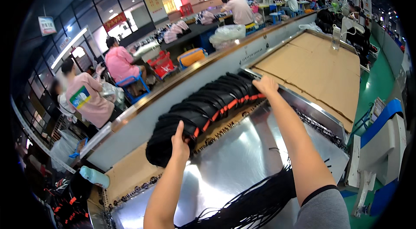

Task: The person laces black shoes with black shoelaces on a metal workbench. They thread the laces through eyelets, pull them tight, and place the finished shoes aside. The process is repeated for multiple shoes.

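Observation:
A long row of black, soft-looking pieces, packed face to face with orange-red bits along one edge, lies in front of me on the workbench. My left hand grips its near left end, thumb pointing up along the side. At the far right end, my right hand is closed around the last pieces. What exactly the pieces are I cannot make out. Below my arms, a loose bundle of thin black cords spreads over the shiny metal benchtop.
A low partition runs behind the row. Flat cardboard covers the bench's far right, with a clear bottle on it. A light-blue bottle lies at the left end. Several people sit beyond the partition.

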A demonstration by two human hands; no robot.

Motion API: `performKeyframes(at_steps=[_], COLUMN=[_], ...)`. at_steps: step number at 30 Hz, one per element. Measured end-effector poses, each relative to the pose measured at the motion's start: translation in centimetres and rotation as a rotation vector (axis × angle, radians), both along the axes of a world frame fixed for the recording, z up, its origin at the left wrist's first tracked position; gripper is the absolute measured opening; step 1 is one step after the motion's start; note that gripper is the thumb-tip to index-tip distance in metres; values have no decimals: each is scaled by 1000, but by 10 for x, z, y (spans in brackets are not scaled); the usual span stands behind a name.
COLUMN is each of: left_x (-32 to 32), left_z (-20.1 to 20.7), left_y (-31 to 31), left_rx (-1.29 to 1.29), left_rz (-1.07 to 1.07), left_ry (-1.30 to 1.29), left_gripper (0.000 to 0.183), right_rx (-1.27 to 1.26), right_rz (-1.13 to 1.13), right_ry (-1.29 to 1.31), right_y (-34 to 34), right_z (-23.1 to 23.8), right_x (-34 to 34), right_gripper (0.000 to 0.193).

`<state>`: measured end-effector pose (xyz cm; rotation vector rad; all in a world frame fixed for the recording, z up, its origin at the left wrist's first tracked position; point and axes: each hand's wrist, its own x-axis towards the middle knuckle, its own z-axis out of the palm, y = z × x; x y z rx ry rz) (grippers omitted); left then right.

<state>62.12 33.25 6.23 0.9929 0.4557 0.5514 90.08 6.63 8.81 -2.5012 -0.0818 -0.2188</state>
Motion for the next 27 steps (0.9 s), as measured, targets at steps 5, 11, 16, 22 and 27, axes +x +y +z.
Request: performKeyframes(at_steps=[5,11,16,22,27], left_x=[25,-14,-127,-246,-274], left_z=[-6,-2,7,7,35], left_y=[-9,-28,-44,-49,-43], left_rx=[20,122,121,135,14], left_rz=[-40,-104,-62,-259,-230], left_ry=[97,34,128,164,192], left_gripper=[60,59,55,74,53], right_rx=[-286,-58,24,-6,79], right_rz=[303,460,675,649,709], right_ry=[-9,-380,-348,-226,-397], right_y=[-21,-49,-67,-95,-102], right_z=[1,-22,-28,-17,-4], right_x=[26,-40,-120,-210,-233], right_gripper=[45,34,41,47,38])
